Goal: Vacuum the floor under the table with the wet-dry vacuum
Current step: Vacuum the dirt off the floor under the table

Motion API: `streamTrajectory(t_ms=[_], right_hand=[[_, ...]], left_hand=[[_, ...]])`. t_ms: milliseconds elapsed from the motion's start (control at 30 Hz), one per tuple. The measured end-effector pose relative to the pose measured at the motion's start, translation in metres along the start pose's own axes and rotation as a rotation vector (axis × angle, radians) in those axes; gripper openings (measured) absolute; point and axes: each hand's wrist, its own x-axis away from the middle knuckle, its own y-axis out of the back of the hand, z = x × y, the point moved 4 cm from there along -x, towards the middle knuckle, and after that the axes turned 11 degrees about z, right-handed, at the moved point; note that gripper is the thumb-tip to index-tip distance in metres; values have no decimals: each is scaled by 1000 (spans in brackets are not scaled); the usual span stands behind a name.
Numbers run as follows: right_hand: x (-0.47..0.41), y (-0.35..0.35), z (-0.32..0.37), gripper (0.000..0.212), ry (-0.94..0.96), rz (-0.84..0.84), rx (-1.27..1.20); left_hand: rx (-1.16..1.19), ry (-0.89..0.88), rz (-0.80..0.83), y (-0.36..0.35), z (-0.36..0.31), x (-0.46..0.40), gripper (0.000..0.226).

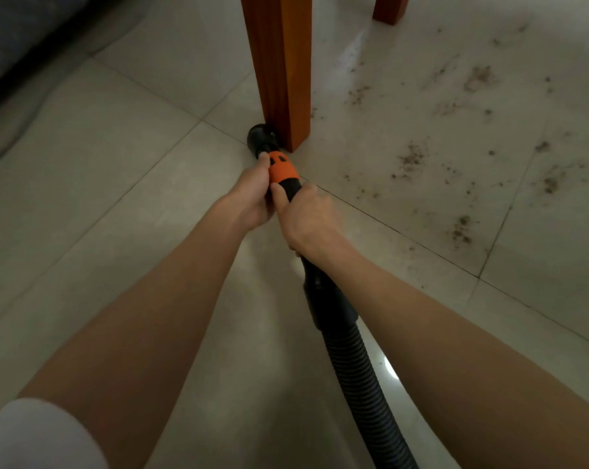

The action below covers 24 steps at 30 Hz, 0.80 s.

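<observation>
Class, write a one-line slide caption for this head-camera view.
Both hands, left and right, grip the vacuum wand, its nozzle against a wooden table leg; dirt lies to the right.

I can read no words, brands or numbers anywhere: not on the hose I hold, not on the floor.

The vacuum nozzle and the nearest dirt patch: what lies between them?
In the head view, the wooden table leg stands between nozzle and dirt patch; beyond it, mostly bare tile.

Bare forearms, white sleeve [32, 434] at left
</observation>
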Motion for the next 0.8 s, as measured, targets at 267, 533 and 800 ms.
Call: streamTrajectory(t_ms=[267, 533, 800], right_hand=[[9, 11, -16, 42, -52, 54, -94], [32, 19, -29, 41, -74, 237, -391], [35, -1, -13, 41, -37, 421, -392]], left_hand=[[-60, -8, 2, -13, 10, 3, 49], [-125, -22, -25, -18, 20, 14, 47], [-106, -29, -89, 18, 17, 27, 42]])
